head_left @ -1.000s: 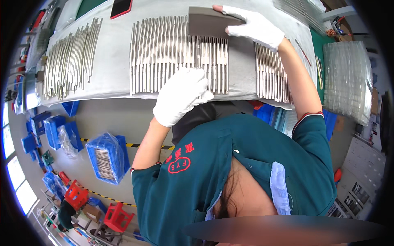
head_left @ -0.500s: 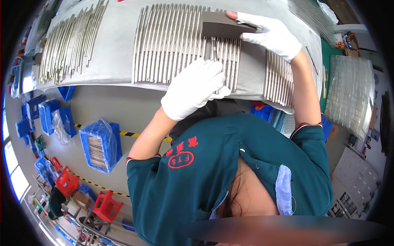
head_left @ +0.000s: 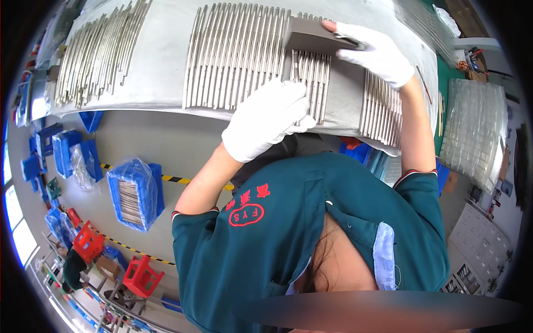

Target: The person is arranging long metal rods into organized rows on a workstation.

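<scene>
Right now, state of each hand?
Left hand: white-gloved, fingers curled, resting on the row of thin silvery metal rods; a grip cannot be told.
Right hand: white-gloved, fingers closed on the flat grey rectangular block.

Bright, even overhead light fills the workshop; daylight flares white at a window (head_left: 16, 244) on the lower left. Metal rods (head_left: 244, 55) glint softly. Fisheye bends the table (head_left: 161, 66) edge, corners fall black, and a blurred band crosses the bottom.
</scene>
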A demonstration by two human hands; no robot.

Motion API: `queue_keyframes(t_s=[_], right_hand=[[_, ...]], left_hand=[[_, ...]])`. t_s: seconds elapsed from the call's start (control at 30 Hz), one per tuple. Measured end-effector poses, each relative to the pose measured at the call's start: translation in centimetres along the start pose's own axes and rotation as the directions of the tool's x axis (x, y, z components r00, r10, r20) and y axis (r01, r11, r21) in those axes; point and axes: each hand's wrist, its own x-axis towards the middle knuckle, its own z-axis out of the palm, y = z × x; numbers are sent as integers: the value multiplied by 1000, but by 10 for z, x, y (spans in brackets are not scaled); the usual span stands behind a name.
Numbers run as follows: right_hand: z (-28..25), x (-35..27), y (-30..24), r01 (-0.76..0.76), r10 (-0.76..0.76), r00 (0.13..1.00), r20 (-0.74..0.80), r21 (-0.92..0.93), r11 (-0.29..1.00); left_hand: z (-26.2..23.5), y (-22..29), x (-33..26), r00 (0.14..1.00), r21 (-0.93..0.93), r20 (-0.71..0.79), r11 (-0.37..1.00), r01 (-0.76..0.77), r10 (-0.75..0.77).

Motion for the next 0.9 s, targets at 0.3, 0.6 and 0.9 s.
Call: queue_keyframes(t_s=[0.3,0.6,0.9], right_hand=[[12,4,-13,1,0,1000,-26,40,999],[0,-2,-12,25,-26,1000,-17,-73,997],[-7,6,0,20,-21,999,46,18,1000]], left_hand=[[-6,7,4,996,48,47,996,80,-82],[8,-3,-7,994,106,-107,994,10,1],[-6,7,7,999,62,36,998,13,-16]])
